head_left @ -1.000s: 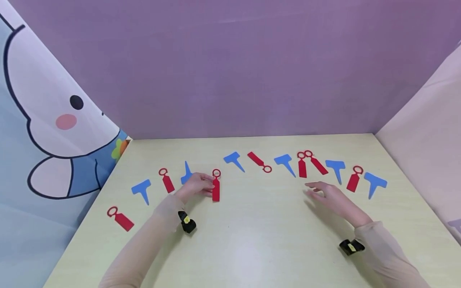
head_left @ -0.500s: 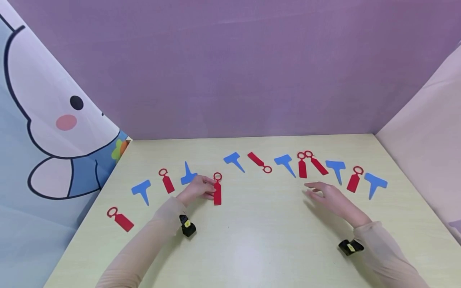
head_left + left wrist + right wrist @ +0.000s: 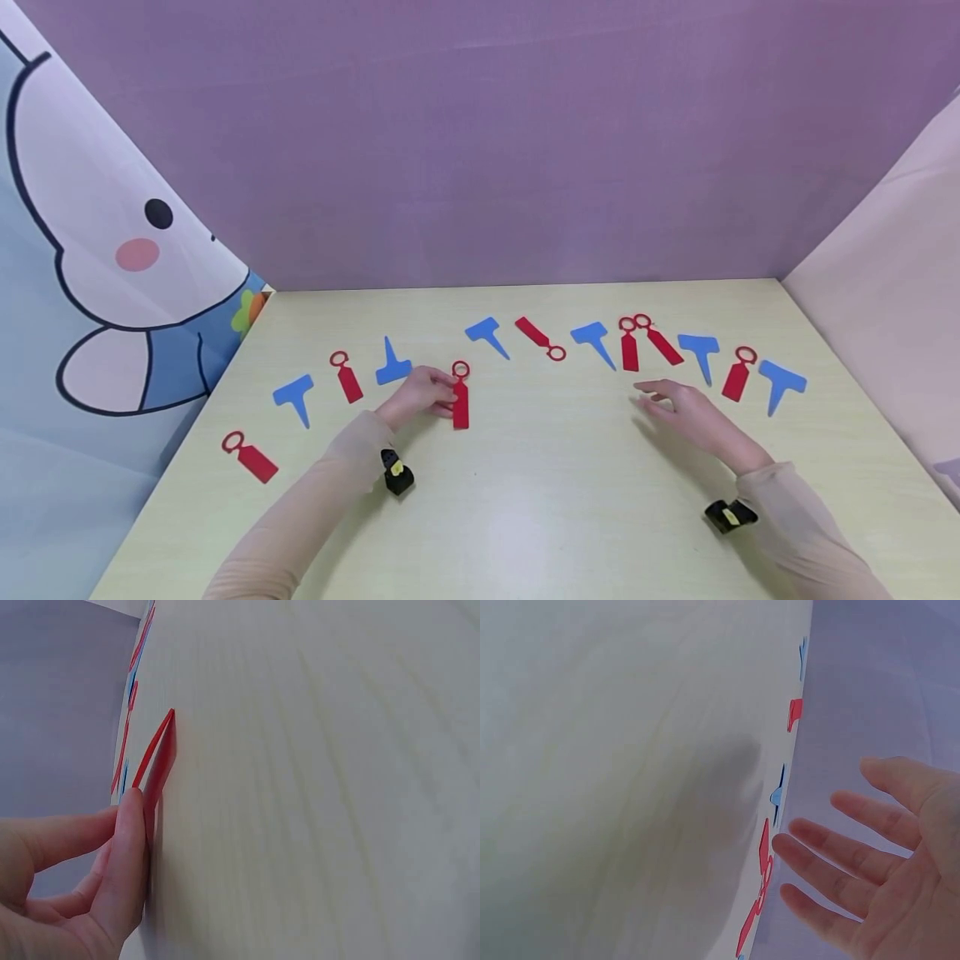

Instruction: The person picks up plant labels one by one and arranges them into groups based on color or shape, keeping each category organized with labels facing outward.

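Note:
My left hand (image 3: 420, 393) pinches a flat red tag (image 3: 461, 408) with a ring at its far end. In the left wrist view the red tag (image 3: 162, 766) tilts up from the tabletop, its near part hidden behind the fingertips. Just left of that hand lies a blue T-shaped tag (image 3: 393, 367), point facing away. My right hand (image 3: 686, 410) hovers above the table, holding nothing. Its fingers spread loosely in the right wrist view (image 3: 855, 855). Beyond its fingertips lie two red ringed tags, one upright (image 3: 630, 352) and one slanted (image 3: 664, 346), their rings close together.
Several red and blue tags form an arc on the pale wooden table (image 3: 510, 517). A red tag (image 3: 257, 462) lies at the far left, a blue T-shaped tag (image 3: 782, 382) at the right end. A purple wall (image 3: 525, 167) stands behind, with a printed cloth (image 3: 112, 317) at left.
My left hand has slid a little to the right and toward me with the red tag, uncovering more of the blue T-shaped tag. My right hand has stayed in place.

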